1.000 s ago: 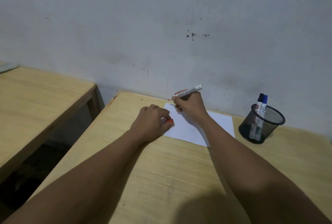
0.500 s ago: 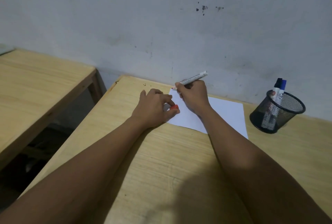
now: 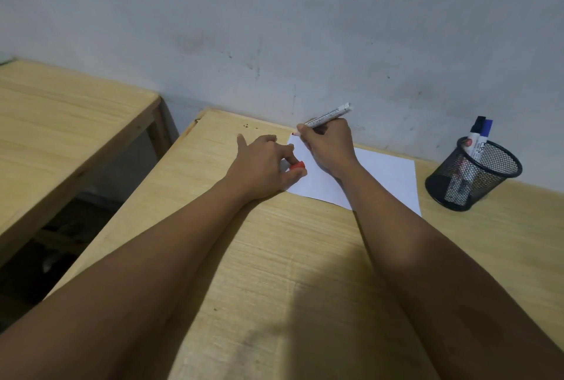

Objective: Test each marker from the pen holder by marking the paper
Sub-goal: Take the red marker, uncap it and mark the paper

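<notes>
A white sheet of paper (image 3: 384, 178) lies on the wooden desk (image 3: 274, 257) near the wall. My right hand (image 3: 328, 147) grips a white marker (image 3: 331, 114), its tip at the paper's far left corner. My left hand (image 3: 264, 164) rests on the paper's left edge and pinches the marker's red cap (image 3: 297, 165) between thumb and fingers. A black mesh pen holder (image 3: 473, 176) stands to the right of the paper. Two markers lean in it, one with a black cap (image 3: 477, 128) and one with a blue cap (image 3: 486, 129).
A grey wall (image 3: 274, 28) runs just behind the desk. A second wooden table (image 3: 61, 123) stands to the left, with a dark gap between it and the desk. Both my forearms stretch across the desk's near half.
The marker tip has come down to the paper's far left corner. My left hand's fingers have spread a little while keeping the red cap. The view has shifted slightly.
</notes>
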A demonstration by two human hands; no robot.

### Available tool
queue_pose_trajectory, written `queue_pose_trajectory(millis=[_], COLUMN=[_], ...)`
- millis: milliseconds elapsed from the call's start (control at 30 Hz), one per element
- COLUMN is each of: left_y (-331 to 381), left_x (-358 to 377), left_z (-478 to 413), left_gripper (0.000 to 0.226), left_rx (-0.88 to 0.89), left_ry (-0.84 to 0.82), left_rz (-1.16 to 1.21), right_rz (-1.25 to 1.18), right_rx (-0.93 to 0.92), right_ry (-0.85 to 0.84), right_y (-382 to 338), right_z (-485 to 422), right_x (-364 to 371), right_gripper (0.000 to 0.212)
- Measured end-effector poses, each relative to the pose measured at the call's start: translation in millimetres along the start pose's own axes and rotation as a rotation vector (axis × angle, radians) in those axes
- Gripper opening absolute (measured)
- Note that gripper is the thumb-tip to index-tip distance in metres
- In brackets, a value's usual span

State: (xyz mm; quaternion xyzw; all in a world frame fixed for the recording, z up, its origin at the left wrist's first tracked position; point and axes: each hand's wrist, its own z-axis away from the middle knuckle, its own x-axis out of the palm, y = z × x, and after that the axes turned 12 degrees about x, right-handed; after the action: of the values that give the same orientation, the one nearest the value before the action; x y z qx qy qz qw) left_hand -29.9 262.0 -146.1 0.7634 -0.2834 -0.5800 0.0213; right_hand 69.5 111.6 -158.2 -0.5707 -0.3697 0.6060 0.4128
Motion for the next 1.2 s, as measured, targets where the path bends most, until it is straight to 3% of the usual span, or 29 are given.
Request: queue_pose_trajectory(millis=[367, 767, 1033, 1200], left_y=[-2, -5, -6, -1], left_x=[1, 4, 5, 1], left_z=[1, 0, -1, 1], left_gripper=[0.035, 0.039, 0.04, 0.038], left_rx=[0.017, 0.028, 0.023, 0.015], left_ry=[-0.013, -0.008, -0.005, -0.01], left_rz=[-0.024, -0.045, -0.049, -0.026], right_rz=[-0.024, -0.035, -0.05, -0.313], right_rx=[0.023, 0.02, 0.014, 0.069], right_ry=[-0.044, -0.099, -0.102, -0.079], right_y=[2, 3, 1, -21], right_z=[0, 3, 4, 14], right_x=[0, -4, -4, -17], right_gripper=[0.022, 0.034, 0.026, 0.022])
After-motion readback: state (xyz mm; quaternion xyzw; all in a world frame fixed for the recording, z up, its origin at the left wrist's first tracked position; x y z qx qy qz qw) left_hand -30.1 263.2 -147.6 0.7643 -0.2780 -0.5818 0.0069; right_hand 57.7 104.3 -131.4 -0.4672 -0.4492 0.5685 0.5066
